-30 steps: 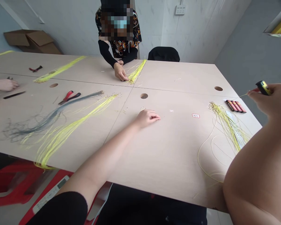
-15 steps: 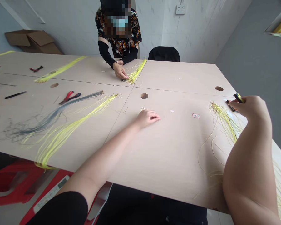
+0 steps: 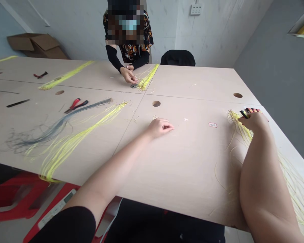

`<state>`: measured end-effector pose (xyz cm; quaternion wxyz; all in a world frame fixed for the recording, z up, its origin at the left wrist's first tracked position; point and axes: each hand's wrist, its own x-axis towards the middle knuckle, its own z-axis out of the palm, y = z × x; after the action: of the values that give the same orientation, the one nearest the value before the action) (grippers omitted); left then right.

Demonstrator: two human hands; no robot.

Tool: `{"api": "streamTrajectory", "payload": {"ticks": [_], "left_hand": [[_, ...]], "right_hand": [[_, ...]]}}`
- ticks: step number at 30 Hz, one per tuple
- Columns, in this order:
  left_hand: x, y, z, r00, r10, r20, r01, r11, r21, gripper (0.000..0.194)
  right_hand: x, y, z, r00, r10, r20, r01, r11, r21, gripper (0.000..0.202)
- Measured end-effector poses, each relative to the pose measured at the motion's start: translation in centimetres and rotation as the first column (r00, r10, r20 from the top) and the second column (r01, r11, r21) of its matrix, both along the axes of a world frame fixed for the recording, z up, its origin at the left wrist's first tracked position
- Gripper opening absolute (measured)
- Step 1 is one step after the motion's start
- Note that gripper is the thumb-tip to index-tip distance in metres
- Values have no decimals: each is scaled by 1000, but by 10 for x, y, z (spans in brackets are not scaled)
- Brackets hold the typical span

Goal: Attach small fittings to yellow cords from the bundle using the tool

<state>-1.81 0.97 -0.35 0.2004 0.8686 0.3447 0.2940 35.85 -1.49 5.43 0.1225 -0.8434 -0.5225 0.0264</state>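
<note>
My left hand (image 3: pixel 159 128) rests on the table, its thumb and fingers pinched together; whatever is between them is too small to make out. Just behind it lie a few tiny gold hooks (image 3: pixel 155 117). Far to the right, my right hand (image 3: pixel 257 122) is closed on a small black-and-yellow object (image 3: pixel 244 114), its kind unclear. Red and black parts (image 3: pixel 254 110) show at the far side of this hand. Beneath and beside it lies a bundle of yellow lines (image 3: pixel 234 116) with gold ends, partly covered by the hand and forearm.
Left of me lie yellow lines (image 3: pixel 83 133), grey lines (image 3: pixel 66 118), red-and-black pliers (image 3: pixel 76 105) and a black pen-like tool (image 3: pixel 18 103). A co-worker's hand (image 3: pixel 128 75) is beside another yellow bundle (image 3: pixel 149 79). The table has round holes (image 3: pixel 156 103) and a small label (image 3: pixel 212 125).
My right hand has come down and left, over the yellow bundle, carrying the black-and-yellow object. My left hand stays put. The co-worker's hand has shifted slightly, exposing a dark ring-shaped thing.
</note>
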Motion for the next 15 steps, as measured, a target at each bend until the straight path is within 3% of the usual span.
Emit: {"api": "streamTrajectory", "payload": {"ticks": [3,7,9,12,15], "left_hand": [[0,-1,0,1000,17,-1,-17,1000,6,15],[-2,-2,4,981,195,4,-195,977,87,17],[-5,-1,8,928,373,13,-370,917,148,17],[-16,4,15,792,610,-5,-598,778,192,13],[-28,12,17,685,717,-131,-703,697,142,10]], "right_hand": [[-14,-10,24,973,-197,-120,187,978,-88,13],[-32,-27,59,949,-239,-205,253,966,46,8],[-37,-33,71,954,-227,-197,252,961,113,9],[-40,-41,82,966,-211,-150,237,953,188,11],[-40,-48,89,976,-191,-102,210,949,235,13]]}}
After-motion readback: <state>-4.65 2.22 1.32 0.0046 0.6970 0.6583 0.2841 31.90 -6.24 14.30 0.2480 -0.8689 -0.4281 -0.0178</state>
